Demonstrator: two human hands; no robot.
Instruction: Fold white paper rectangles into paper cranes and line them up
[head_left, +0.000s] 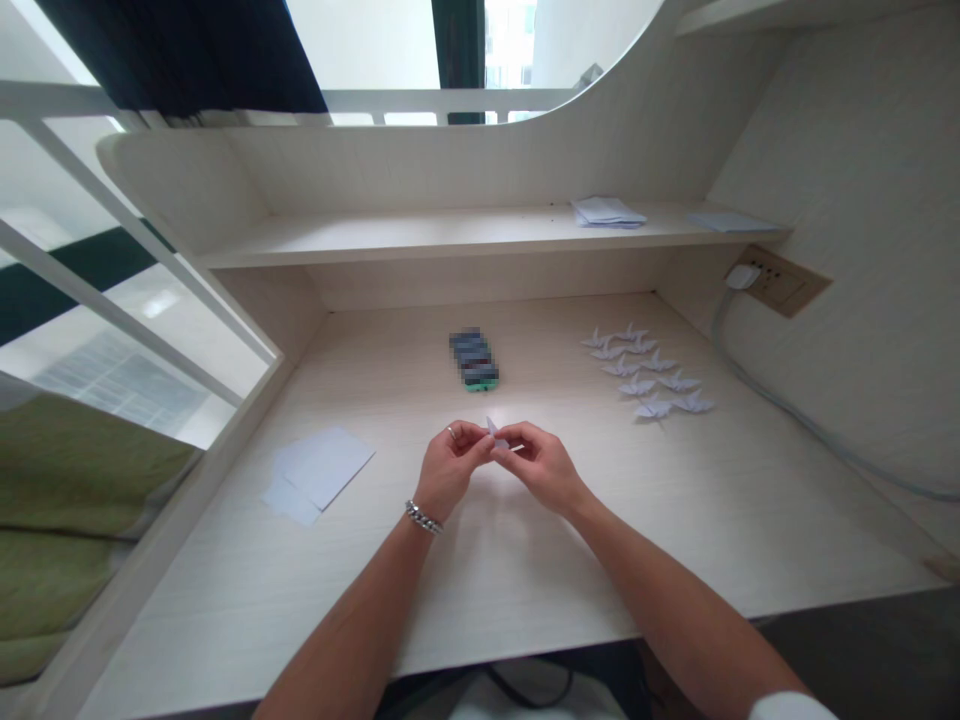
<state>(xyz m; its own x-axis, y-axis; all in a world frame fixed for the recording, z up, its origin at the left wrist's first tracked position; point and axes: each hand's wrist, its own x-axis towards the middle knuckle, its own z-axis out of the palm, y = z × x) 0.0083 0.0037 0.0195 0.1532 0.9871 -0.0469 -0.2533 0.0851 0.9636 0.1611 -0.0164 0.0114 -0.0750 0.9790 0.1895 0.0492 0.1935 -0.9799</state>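
Observation:
Between my two hands, over the middle of the desk, is a small piece of folded white paper (492, 428); one pointed tip rises above the fingers and the rest is mostly covered. My left hand (452, 462), with a ring and a chain bracelet, pinches it from the left. From the right, my right hand (541, 464) pinches it between thumb and fingers. The fingertips of both hands nearly meet. To the right, several folded white paper cranes (637, 385) stand in two rough rows. Flat sheets of white paper (341, 465) lie overlapping at the left.
A phone-like object (474, 360), blurred out, lies beyond my hands. Folded papers (607, 212) and a flat sheet (731, 222) rest on the shelf (420, 228). From a wall socket (787, 282) a grey cable (795, 415) runs down the right side. White rails border the left.

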